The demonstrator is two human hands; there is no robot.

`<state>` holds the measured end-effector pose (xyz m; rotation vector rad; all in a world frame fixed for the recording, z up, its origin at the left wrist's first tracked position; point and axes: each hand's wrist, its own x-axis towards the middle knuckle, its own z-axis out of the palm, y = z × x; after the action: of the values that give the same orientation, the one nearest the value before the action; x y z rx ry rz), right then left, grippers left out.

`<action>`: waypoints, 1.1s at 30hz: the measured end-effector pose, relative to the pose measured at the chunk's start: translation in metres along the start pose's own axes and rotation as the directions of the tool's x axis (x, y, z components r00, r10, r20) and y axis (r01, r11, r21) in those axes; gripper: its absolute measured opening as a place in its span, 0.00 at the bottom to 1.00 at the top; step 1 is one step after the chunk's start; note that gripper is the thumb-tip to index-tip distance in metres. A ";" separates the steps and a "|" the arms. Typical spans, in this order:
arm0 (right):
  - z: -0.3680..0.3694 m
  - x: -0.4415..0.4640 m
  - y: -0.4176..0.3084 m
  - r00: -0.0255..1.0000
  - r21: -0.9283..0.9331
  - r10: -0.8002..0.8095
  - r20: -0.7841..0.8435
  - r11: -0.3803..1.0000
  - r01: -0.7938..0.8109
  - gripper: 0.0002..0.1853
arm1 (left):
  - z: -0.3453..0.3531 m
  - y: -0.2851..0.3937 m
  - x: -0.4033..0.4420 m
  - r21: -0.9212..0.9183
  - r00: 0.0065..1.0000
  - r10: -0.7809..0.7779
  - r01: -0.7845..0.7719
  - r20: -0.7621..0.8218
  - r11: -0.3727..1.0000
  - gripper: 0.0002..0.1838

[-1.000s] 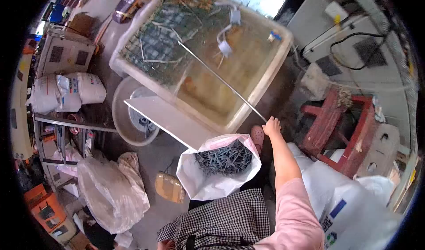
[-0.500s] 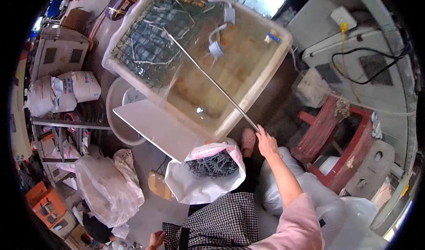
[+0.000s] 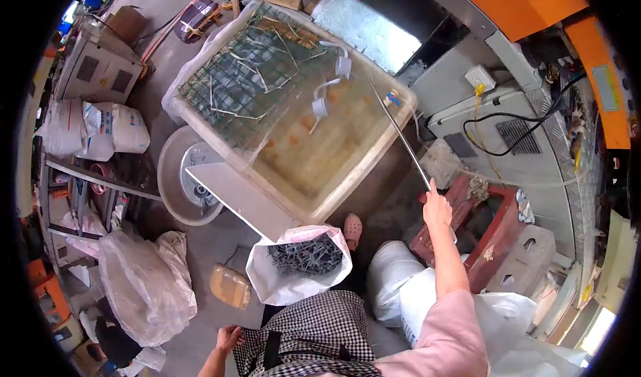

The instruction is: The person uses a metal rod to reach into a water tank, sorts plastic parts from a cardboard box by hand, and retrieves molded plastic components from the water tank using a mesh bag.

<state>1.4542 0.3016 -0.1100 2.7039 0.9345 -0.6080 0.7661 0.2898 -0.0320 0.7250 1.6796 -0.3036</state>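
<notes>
My right hand (image 3: 437, 210) is closed around one end of a long thin metal rod (image 3: 408, 149). The rod reaches up and left over the right rim of a large white tub (image 3: 364, 177), past a blue-handled valve (image 3: 392, 99). Cloudy brownish water fills the tub, with a green wire mesh (image 3: 227, 87) in its left half and two grey plastic fittings on bent tubes, one a cup-like fitting (image 3: 320, 107), near the middle. Loosely bent fingers show on my left hand (image 3: 229, 337), which hangs beside the checked apron (image 3: 314, 327) and appears to hold nothing.
Before me stands an open white sack (image 3: 260, 273) of dark thin plastic pieces. A white board (image 3: 230, 197) leans against the tub beside a round basin (image 3: 172, 190). Full sacks (image 3: 394, 273) and a red frame (image 3: 494, 243) lie right; a cable (image 3: 514, 151) hangs by a cabinet.
My right hand and the rod have swung right; the rod's far end moved from the mesh to the tub's right side. The view has shifted, and more of my left forearm shows.
</notes>
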 end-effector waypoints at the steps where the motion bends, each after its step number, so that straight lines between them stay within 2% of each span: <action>1: -0.009 -0.011 -0.003 1.000 0.020 -0.006 -0.029 1.000 0.007 0.27 | 0.000 0.003 -0.001 -0.001 0.999 -0.028 0.028 -0.015 1.000 0.12; 3: -0.025 -0.023 -0.013 0.998 0.030 -0.012 -0.060 0.999 0.014 0.27 | 0.003 0.001 -0.001 -0.006 0.998 -0.058 0.058 -0.022 0.998 0.13; 7: -0.043 -0.009 -0.049 0.976 -0.006 -0.182 -0.123 0.983 0.183 0.25 | 0.006 -0.011 0.011 -0.016 0.999 -0.045 0.045 0.015 0.999 0.13; 10: -0.043 0.005 -0.066 0.978 -0.023 -0.172 -0.113 0.985 0.171 0.24 | 0.006 -0.007 0.011 -0.049 1.000 -0.001 0.002 0.028 0.999 0.13; 12: -0.047 0.005 -0.069 0.994 0.028 -0.061 -0.092 0.998 0.064 0.24 | 0.003 -0.001 0.007 -0.066 1.000 0.016 -0.015 0.026 0.998 0.13; 16: -0.048 -0.021 -0.049 1.000 0.034 -0.007 -0.027 0.999 0.007 0.24 | -0.002 0.003 0.003 -0.051 1.000 0.010 -0.010 -0.008 0.999 0.13; 18: -0.050 -0.032 -0.042 1.000 0.023 -0.011 -0.024 1.000 0.012 0.25 | -0.006 0.001 0.006 0.011 0.999 -0.031 0.031 -0.013 0.999 0.13; 21: -0.057 -0.040 -0.043 1.000 0.039 -0.025 -0.011 0.999 0.026 0.25 | -0.004 -0.003 0.009 -0.044 0.999 -0.017 0.018 0.028 0.999 0.13; 24: -0.072 -0.037 -0.058 0.999 0.094 -0.031 -0.034 0.995 0.034 0.24 | -0.001 -0.001 0.017 0.015 1.000 -0.010 0.009 0.028 1.000 0.13; 27: -0.085 -0.018 -0.079 0.994 0.131 -0.042 -0.101 0.990 0.055 0.23 | 0.002 0.014 0.014 -0.026 0.999 -0.004 0.006 0.043 1.000 0.14; 29: -0.090 0.000 -0.093 0.979 0.071 -0.168 -0.118 0.982 0.177 0.23 | 0.004 0.021 0.013 -0.071 0.999 0.005 -0.002 0.040 0.997 0.13; 30: -0.091 0.007 -0.103 0.977 0.075 -0.178 -0.118 0.979 0.188 0.23 | 0.007 0.023 0.012 -0.121 0.999 0.011 -0.006 0.042 0.993 0.13; 33: -0.083 0.033 -0.126 0.970 0.077 -0.218 -0.109 0.971 0.227 0.23 | 0.011 0.024 0.012 -0.107 0.998 0.024 -0.018 0.055 0.994 0.13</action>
<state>1.4246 0.4442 -0.0596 2.7501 1.2796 -0.5725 0.7880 0.3058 -0.0412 0.6481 1.6210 -0.2159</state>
